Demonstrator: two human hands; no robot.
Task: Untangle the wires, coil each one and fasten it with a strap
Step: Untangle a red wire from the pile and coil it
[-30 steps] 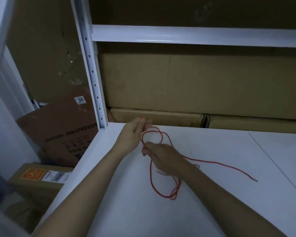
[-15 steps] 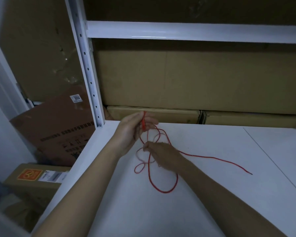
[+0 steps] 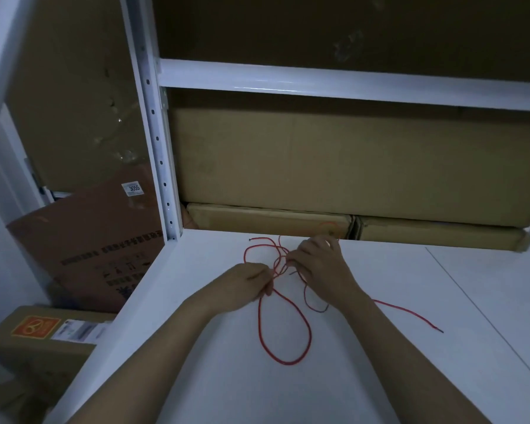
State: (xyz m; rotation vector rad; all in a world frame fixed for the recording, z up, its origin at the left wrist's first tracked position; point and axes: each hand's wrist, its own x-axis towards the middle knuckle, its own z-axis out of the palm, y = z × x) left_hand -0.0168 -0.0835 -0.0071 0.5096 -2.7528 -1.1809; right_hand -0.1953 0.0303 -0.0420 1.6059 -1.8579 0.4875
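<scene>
White sticker [image 3: 132, 188] on the leaning brown carton [image 3: 83, 240] reads "3055" (smaller print under it too small to read). Carton face has rows of printed characters, not legible. Orange label [image 3: 35, 326] on the lower box [image 3: 28, 347] shows a round logo, text unreadable.

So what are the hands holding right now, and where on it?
Both the left hand and right hand pinch the red wire at its tangled crossing; its ends lie free.
</scene>
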